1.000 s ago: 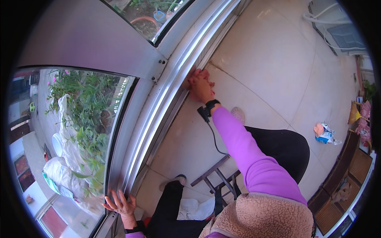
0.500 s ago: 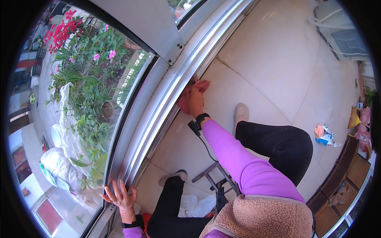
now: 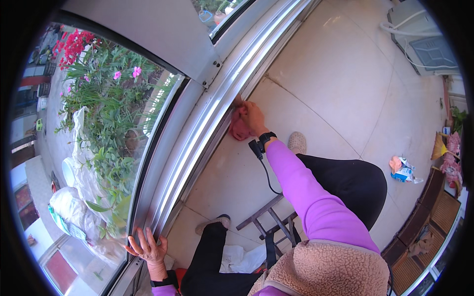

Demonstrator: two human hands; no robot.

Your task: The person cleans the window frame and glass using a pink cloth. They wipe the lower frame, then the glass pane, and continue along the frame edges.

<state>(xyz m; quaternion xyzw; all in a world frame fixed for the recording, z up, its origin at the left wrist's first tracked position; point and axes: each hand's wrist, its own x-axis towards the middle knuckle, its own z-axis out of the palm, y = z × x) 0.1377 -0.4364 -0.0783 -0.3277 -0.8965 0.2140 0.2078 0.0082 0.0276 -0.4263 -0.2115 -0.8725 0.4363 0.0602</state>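
A crumpled reddish-pink cloth [image 3: 240, 127] is in my right hand [image 3: 254, 118], pressed low against the inner side of the metal door frame [image 3: 185, 143]. Part of the cloth is hidden under my fingers. My left hand [image 3: 149, 248] rests with fingers spread on the lower edge of the frame, next to the glass pane [image 3: 111, 163]. Nothing is held in it. A black wristband with a cable [image 3: 266, 172] hangs from my right wrist.
A dark metal stool [image 3: 266, 217] stands between my legs, beside a white plastic bag [image 3: 242, 259]. On the tiled floor [image 3: 321, 93] to the right lies a small blue-and-white package [image 3: 404, 171]. A brown cabinet [image 3: 412, 227] and a grey-white appliance [image 3: 424, 42] line the right side. Flowering plants [image 3: 116, 98] show through the glass.
My right hand has shifted slightly to the right along with the cloth, its wrist turning and the cable swinging. My left hand stays on the frame. The view has moved a little.
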